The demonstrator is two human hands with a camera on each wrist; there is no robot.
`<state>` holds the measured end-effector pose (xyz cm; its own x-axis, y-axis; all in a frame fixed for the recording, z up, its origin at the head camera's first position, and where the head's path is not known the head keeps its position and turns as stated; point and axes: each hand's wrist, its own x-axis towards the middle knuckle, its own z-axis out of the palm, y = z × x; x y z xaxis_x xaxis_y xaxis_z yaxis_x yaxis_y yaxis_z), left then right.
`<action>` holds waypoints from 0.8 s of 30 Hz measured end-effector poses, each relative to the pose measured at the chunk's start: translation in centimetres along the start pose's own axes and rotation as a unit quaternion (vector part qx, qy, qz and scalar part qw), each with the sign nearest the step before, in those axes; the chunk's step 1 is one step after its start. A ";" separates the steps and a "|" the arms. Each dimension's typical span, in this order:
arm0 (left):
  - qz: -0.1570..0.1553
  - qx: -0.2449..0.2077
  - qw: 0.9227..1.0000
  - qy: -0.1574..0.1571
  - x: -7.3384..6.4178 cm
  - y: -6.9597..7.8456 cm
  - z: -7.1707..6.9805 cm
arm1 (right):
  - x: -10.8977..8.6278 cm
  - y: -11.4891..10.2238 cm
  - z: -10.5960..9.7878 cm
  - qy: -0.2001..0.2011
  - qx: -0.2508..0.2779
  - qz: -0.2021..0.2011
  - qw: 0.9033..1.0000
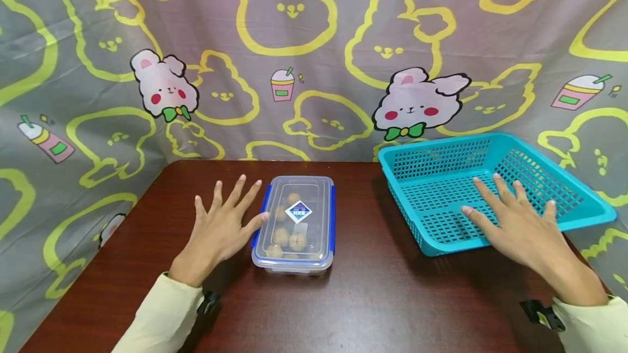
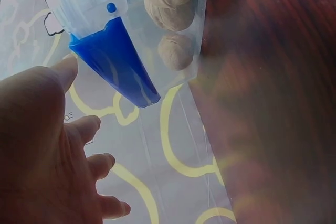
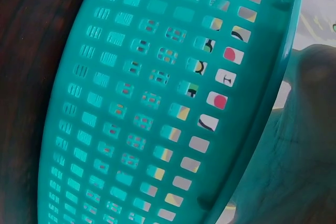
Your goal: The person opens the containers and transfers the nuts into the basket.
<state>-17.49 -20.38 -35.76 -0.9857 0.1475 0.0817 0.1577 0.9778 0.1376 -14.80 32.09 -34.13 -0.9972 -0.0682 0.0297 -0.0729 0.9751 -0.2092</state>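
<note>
A clear lidded food container (image 1: 314, 195) with blue side clips sits on the table, and several walnuts (image 1: 281, 236) show through its lid. Just left of it my left hand (image 1: 216, 233) spreads its fingers, the thumb tip overlapping the container's left edge in the head view. From the left wrist, one blue clip (image 2: 115, 64) appears close beside the thumb, with walnuts (image 2: 176, 51) behind the clear wall. My right hand (image 1: 522, 227), fingers spread, is over the near right part of a turquoise plastic basket (image 1: 436, 247). The basket's slotted wall (image 3: 142, 108) fills much of the right wrist view.
Both items stand on a dark reddish-brown table (image 1: 373, 309), the basket toward the right back. A curtain (image 1: 333, 26) with yellow outlines and cartoon rabbits hangs behind and along the sides. Between container and basket lies a strip of tabletop.
</note>
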 end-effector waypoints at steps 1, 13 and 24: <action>0.001 0.001 1.000 0.001 0.0 0.0 0.0 | 0.0 0.0 0.0 0.001 0.000 0.000 1.000; 0.002 -0.014 1.000 0.003 0.0 0.1 -0.2 | -0.1 -1.8 0.4 0.017 0.011 -0.017 1.000; -0.001 -0.139 0.990 -0.007 -0.7 0.8 0.1 | -0.6 -7.4 0.7 0.080 0.041 -0.075 0.993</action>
<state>-16.68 -19.68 -35.77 -0.9865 0.1491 0.0672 0.1635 0.8994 0.4053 -13.64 24.79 -33.34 -0.9603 -0.1709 0.2206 -0.2285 0.9354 -0.2698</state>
